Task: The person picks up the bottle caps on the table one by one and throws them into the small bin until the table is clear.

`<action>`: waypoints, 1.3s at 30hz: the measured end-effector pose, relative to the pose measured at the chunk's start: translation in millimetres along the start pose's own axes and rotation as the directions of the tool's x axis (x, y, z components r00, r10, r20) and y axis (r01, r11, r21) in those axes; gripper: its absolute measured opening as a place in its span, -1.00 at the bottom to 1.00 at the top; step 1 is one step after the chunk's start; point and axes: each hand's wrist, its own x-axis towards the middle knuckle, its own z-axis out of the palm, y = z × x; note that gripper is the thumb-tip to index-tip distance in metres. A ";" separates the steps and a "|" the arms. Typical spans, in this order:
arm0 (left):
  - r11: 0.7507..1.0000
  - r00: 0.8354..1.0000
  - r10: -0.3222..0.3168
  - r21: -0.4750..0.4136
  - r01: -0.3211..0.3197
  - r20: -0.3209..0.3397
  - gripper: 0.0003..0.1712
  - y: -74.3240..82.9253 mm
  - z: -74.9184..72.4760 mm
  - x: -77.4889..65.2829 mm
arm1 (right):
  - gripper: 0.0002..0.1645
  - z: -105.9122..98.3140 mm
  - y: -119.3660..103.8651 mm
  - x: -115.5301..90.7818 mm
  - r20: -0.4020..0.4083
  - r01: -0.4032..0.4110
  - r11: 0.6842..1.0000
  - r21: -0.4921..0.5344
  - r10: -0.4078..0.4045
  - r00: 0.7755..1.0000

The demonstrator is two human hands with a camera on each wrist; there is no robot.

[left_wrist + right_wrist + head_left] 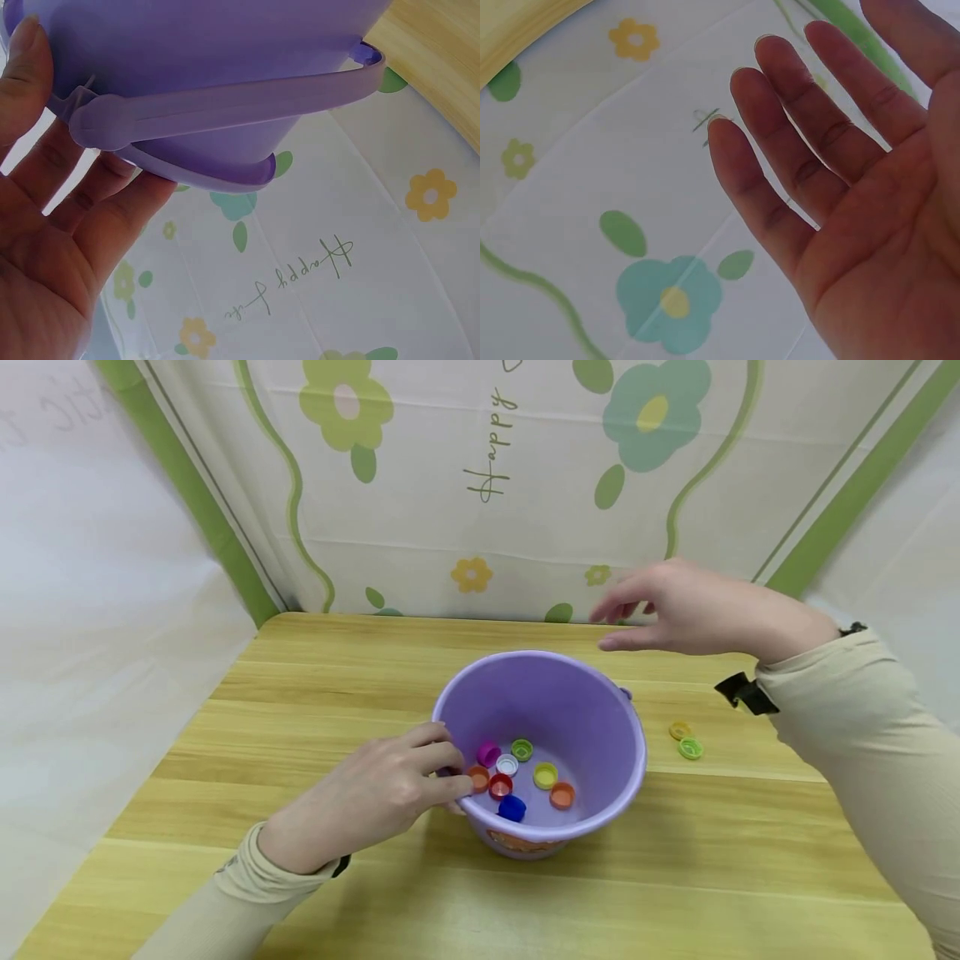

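Note:
A purple plastic bucket (540, 689) stands on the wooden table, its mouth facing up. My left hand (375, 797) grips the near-left of its rim, thumb on one side and fingers on the other. Its purple handle (247, 109) hangs down along the outer wall in the left wrist view. Several bottle caps lie on the bucket's floor, among them a blue cap (512, 808), a yellow cap (545, 776) and a white cap (507, 765). Beyond the bucket's far right rim, my right hand (697, 610) hovers in the air, fingers loosely bent and holding nothing.
On the table (300, 693) right of the bucket lie a yellow-orange cap (680, 731) and a light green cap (691, 748), touching or nearly so. A white cloth (420, 510) with printed flowers hangs behind the table's far edge.

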 end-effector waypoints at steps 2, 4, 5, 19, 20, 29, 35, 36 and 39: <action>1.000 1.000 -0.002 -0.001 0.002 0.000 -0.71 0.1 -0.1 0.1 | -0.71 1.3 7.2 -6.2 -0.003 -0.042 0.999 0.005 0.042 0.999; 1.000 1.000 -0.001 0.003 0.001 0.001 -0.69 0.3 -0.2 0.2 | -0.71 3.9 15.2 -12.1 -0.011 -0.078 0.997 -0.003 0.078 0.997; 1.000 1.000 -0.001 0.004 0.001 0.003 -0.68 0.4 -0.2 0.3 | -0.72 5.6 19.3 -15.0 -0.017 -0.098 0.995 -0.006 0.098 0.995; 1.000 1.000 0.004 0.003 -0.004 -0.007 -0.68 0.9 -0.2 0.6 | -0.74 39.4 79.7 -58.7 -0.013 -0.284 0.958 0.028 0.284 0.959; 1.000 1.000 0.005 0.003 -0.005 -0.008 -0.68 0.9 -0.3 0.6 | -0.72 42.5 84.2 -61.1 -0.005 -0.298 0.954 0.030 0.299 0.954; 0.999 0.999 -0.035 -0.017 0.036 0.033 -0.74 1.7 0.3 -0.8 | -0.61 67.8 115.4 -83.6 0.055 -0.397 0.912 0.101 0.393 0.918; 1.000 0.999 -0.027 -0.008 0.027 0.022 -0.73 1.3 0.6 -0.6 | -0.61 79.7 130.6 -95.2 0.054 -0.408 0.904 0.130 0.404 0.913; 1.000 1.000 -0.021 -0.003 0.021 0.016 -0.72 1.2 0.5 -0.4 | -0.61 82.0 132.7 -96.9 0.053 -0.409 0.903 0.135 0.405 0.913; 1.000 1.000 -0.006 0.009 0.006 0.003 -0.70 0.9 0.7 -0.2 | -0.62 90.7 138.2 -102.0 0.050 -0.418 0.895 0.158 0.415 0.908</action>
